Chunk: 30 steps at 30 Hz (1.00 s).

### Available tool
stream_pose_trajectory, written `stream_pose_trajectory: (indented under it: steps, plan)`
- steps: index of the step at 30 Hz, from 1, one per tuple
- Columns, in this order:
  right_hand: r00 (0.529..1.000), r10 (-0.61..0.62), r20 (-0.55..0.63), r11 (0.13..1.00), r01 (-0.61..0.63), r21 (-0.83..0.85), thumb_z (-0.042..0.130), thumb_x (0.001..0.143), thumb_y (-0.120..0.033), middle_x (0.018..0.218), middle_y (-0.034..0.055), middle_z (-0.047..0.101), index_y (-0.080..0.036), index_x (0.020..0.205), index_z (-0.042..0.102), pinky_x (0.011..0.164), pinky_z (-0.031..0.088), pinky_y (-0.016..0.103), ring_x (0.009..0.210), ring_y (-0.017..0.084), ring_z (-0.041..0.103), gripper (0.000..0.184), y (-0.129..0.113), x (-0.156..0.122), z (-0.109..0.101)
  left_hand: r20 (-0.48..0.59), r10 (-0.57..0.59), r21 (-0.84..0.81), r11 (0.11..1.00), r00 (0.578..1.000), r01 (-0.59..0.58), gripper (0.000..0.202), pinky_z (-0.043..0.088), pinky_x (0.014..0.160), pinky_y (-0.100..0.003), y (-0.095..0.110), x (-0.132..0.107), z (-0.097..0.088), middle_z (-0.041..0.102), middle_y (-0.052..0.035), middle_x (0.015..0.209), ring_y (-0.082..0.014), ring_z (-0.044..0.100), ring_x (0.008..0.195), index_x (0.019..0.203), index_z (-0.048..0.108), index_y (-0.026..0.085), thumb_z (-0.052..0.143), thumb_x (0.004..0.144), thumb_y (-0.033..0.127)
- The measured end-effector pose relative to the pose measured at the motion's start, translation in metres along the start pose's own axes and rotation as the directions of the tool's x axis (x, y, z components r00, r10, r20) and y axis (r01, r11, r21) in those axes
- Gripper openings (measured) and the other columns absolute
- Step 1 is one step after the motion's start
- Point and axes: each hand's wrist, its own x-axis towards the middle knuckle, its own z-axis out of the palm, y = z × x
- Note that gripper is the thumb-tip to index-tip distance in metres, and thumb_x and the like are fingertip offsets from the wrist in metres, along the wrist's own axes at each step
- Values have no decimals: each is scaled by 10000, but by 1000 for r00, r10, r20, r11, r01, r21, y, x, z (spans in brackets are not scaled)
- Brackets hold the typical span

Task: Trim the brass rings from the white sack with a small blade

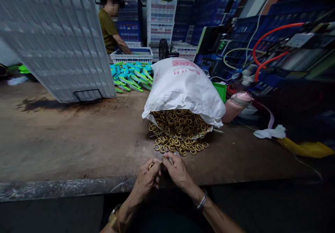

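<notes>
Close to the table's front edge, my left hand (147,177) is closed with a brass-coloured ring (151,165) pinched in its fingers. My right hand (179,170) faces it, fingers closed on a thin pale strip (170,160) whose kind I cannot make out. The fingertips of both hands nearly meet. Just beyond them, loose brass-coloured rings (180,144) spill onto the table from the mouth of a white woven sack (183,86) lying on its side. More rings fill the sack's opening.
The wooden table (78,138) carries a tall translucent crate stack (60,41) at left and blue-green handled items (131,76) behind. A person (108,30) works at a white basket (133,58). At right stand a pink bottle (238,105) and a machine with orange hoses (261,44).
</notes>
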Motion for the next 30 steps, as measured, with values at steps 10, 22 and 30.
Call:
stream_pose_trajectory:
  steps: [10,22,30]
  plan:
    - [992,-126,30,944,130,-303,407,767,-164,655,5,572,-196,774,557,570,317,219,603,127,495,154,6,-3,-7,-11,44,2,999,999,-44,317,341,367,-156,0,-3,2,475,55,587,-44,373,397,722,462,186,517,770,495]
    - [975,-60,215,784,179,-594,407,670,-75,704,20,615,-195,937,558,543,239,238,604,135,514,329,12,-6,-9,7,113,116,987,994,-113,317,359,370,-146,1,-10,1,451,59,584,-46,388,410,715,423,191,489,790,492]
    - [999,-28,-38,824,2,-567,413,796,-159,729,26,629,-201,898,564,564,294,227,649,148,559,187,27,3,-23,314,-183,131,980,931,149,293,322,347,-138,1,-47,-11,538,35,608,-41,391,400,746,474,179,544,765,463]
